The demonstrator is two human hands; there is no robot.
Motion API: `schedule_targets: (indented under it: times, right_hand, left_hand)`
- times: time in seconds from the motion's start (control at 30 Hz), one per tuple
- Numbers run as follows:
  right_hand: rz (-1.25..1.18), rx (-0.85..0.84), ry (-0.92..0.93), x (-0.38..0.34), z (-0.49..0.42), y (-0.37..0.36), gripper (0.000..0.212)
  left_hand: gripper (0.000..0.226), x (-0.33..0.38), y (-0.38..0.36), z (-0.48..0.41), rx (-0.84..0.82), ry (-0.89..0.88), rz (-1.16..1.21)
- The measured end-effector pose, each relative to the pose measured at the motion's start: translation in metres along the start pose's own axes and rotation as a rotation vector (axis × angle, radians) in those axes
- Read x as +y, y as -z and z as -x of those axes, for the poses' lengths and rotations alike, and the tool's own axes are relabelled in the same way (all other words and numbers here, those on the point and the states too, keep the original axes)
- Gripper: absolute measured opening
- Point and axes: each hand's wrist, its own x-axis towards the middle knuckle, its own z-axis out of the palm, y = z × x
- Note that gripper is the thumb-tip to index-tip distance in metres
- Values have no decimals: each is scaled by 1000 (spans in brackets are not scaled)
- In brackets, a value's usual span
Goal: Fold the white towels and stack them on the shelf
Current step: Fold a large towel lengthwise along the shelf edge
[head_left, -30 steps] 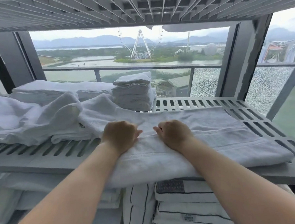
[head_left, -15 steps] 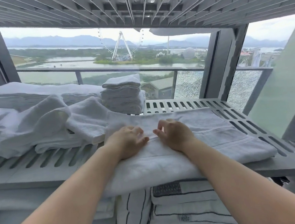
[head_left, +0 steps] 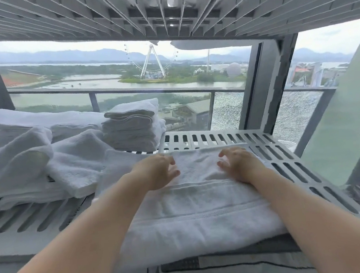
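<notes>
Resting in the lower middle of the frame, a folded white towel point(head_left: 202, 210) is pressed flat on the slatted shelf point(head_left: 283, 149) by the left hand point(head_left: 156, 170) and the right hand point(head_left: 239, 164), fingers loosely spread, nothing gripped. A neat stack point(head_left: 131, 127) is seen at centre left, so part of the work appears done; loosely heaped towels point(head_left: 20, 166) at far left seem left to fold. Thick, soft terry is set against hard grey slotted panels.

Soft overcast daylight through the window point(head_left: 127, 76) behind the shelf point(head_left: 218, 136); scene backlit, shadows faint, diffuse. White towel point(head_left: 202, 210) slightly washed out. Wide-angle bending at edges; forearms point(head_left: 76, 252) near bottom corners soft, smeared.
</notes>
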Motion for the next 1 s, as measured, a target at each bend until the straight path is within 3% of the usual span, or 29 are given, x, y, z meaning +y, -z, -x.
schedule_targets:
  times: [0.17,0.33,0.43,0.63,1.0]
  right_hand:
    - [-21,-63,24,32,-32,-1,36]
    - [17,-66,68,44,-60,-4,56]
    - [85,5,97,43,-75,-5,58]
    - [38,156,88,46,-79,-12,30]
    - [4,497,-19,32,-45,3,21]
  left_hand:
    - [53,15,-3,-44,23,78,-33]
    - [29,13,-10,-67,92,201,-249]
    - [27,12,-9,-69,168,237,-324]
    - [29,-8,-7,-61,159,302,-234]
    - [27,11,0,-26,536,237,-303]
